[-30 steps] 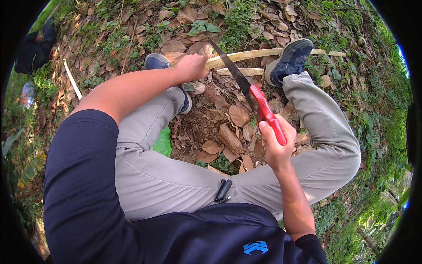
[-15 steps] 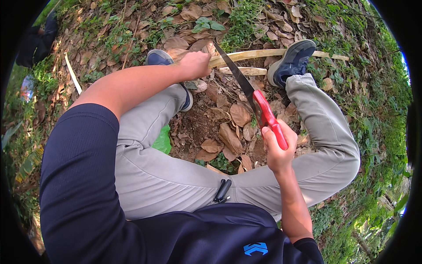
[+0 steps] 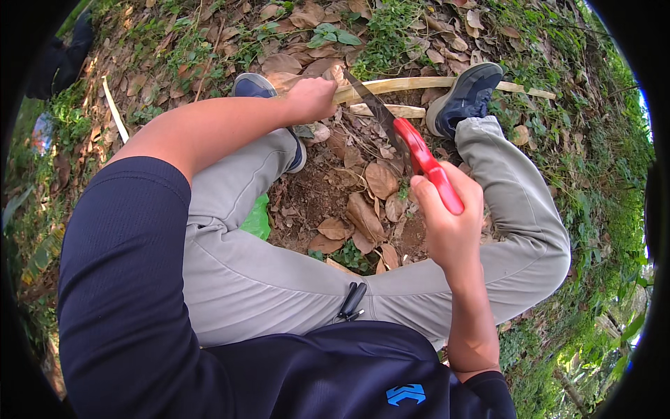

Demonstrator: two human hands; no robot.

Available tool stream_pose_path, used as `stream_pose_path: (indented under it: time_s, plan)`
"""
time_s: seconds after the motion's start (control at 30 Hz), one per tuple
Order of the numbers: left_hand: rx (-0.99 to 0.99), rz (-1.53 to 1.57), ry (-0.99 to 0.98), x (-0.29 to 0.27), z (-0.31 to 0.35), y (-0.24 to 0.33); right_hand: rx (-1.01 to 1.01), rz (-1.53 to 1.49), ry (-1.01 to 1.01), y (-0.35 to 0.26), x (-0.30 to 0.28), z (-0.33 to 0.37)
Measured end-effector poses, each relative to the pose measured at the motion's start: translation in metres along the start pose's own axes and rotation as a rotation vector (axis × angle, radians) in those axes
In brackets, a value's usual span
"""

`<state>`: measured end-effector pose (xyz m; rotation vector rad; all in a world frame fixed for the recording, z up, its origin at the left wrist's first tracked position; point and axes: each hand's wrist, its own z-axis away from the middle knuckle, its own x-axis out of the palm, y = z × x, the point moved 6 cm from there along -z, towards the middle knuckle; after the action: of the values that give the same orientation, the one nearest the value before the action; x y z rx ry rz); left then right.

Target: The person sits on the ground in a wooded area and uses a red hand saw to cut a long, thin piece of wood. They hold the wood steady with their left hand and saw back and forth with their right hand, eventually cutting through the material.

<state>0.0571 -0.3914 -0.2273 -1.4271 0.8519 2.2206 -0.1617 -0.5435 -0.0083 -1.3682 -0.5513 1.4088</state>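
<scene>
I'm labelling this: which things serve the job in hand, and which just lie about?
In the job:
red-handled metal saw, in the right hand
long pale wooden strip, in the left hand

Apparently lying about:
short pale wooden piece
dry brown leaves

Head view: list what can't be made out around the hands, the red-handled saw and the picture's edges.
All in the head view:
Left hand: its fingers, mostly hidden by the back of the hand.
Long, pale, curved wooden strip: partly covered by the blue lace-up shoe.
Glossy red handle: underside covered by the right hand.
Dark metal blade: individual teeth too small.
Dark shape, upper left: cut off by the black rim.
</scene>
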Motion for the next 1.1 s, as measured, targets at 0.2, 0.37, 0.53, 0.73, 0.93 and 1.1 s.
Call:
stream_pose_path:
  time_s: [0.2,0.37,0.53,0.73,0.93,1.1]
  plan:
    - [0.017,0.021,0.010,-0.006,-0.002,0.009,-0.113,0.049,0.061,0.020,0.048,-0.085]
    - [0.042,-0.016,0.010,-0.004,0.000,0.009,-0.153,0.042,0.062,0.053,0.065,-0.062]
    - [0.017,-0.043,-0.032,-0.002,-0.001,0.004,0.011,-0.241,0.027,0.086,0.025,0.009]
    - [-0.045,0.001,-0.063,-0.005,-0.001,0.006,0.159,-0.464,0.028,0.073,-0.008,0.043]
    - [-0.036,0.009,-0.056,-0.008,-0.003,0.003,0.141,-0.491,0.013,0.061,-0.015,0.005]
    - [-0.053,-0.012,-0.081,-0.007,-0.005,0.002,0.178,-0.470,-0.006,0.038,-0.026,-0.017]
